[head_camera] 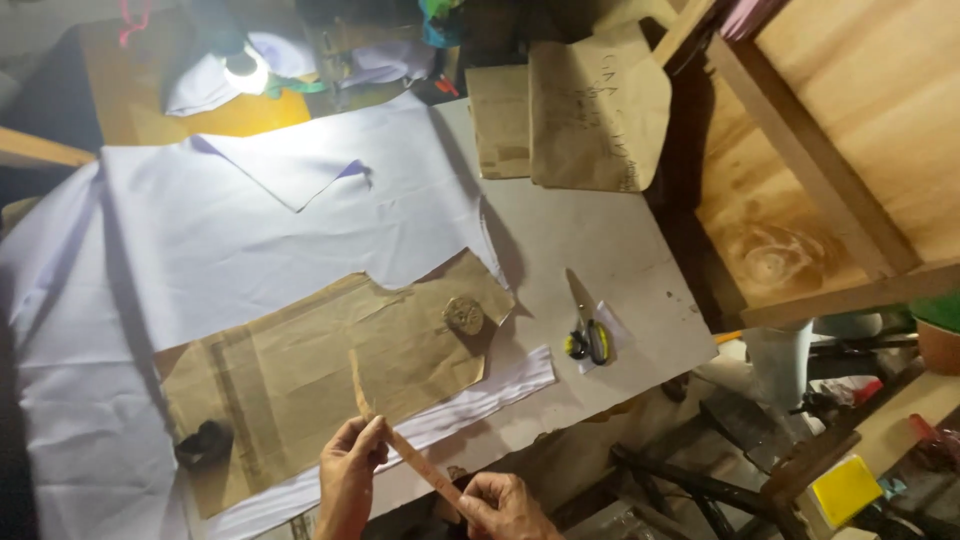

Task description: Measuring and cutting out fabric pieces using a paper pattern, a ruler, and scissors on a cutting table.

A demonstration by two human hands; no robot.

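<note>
Covering most of the grey table (610,250), a large sheet of white fabric (230,220) lies spread flat, one corner folded back near the top. On it rests a brown paper pattern (330,370), pinned down by a round weight (463,315) at its right end and a dark weight (205,443) at its lower left. More brown paper pieces (590,110) lie at the far edge of the table. Scissors (585,330) with yellow and dark handles sit on a small scrap, well apart to the right of the pattern.

Both hands are at the near edge, holding a narrow measuring strip (400,440) that slants across the pattern's lower edge. The left hand (350,475) pinches it near its upper part; the right hand (500,505) pinches its lower end.

Judging by this, the step is measuring or marking along the pattern's edge before cutting. The next move calls for laying the strip flat and steady against that edge without shifting the paper under its weights.
</note>
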